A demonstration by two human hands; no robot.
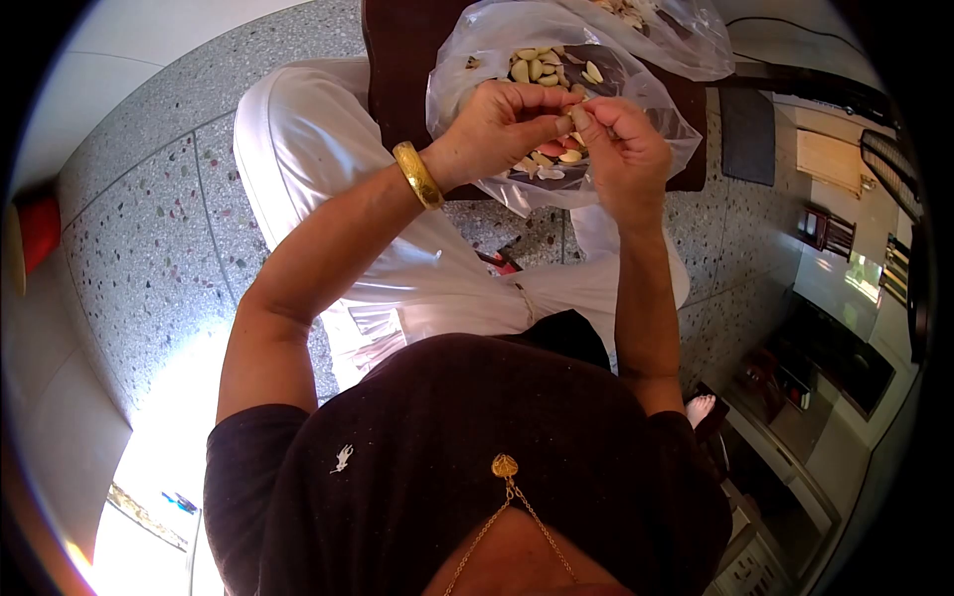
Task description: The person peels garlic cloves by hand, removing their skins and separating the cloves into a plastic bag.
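Observation:
My left hand (502,127), with a gold bangle on its wrist, reaches over the clear plastic bag from the left. My right hand (626,154) meets it from the other side. Thumbs and fingers of both hands pinch together around a small garlic clove, mostly covered by the fingertips. Behind the hands, a pile of garlic cloves (535,68) lies in the clear plastic bag (452,74). Several more pale cloves and bits of skin (542,169) lie below the fingers. Something reddish beneath the left hand is too covered to make out.
The bag rests on a dark brown stool or low table (397,60). A second clear bag (686,35) with peelings lies at its far side. White trousered legs (298,149) flank it on the speckled tile floor (139,219). A red object (502,262) is on the floor between the legs.

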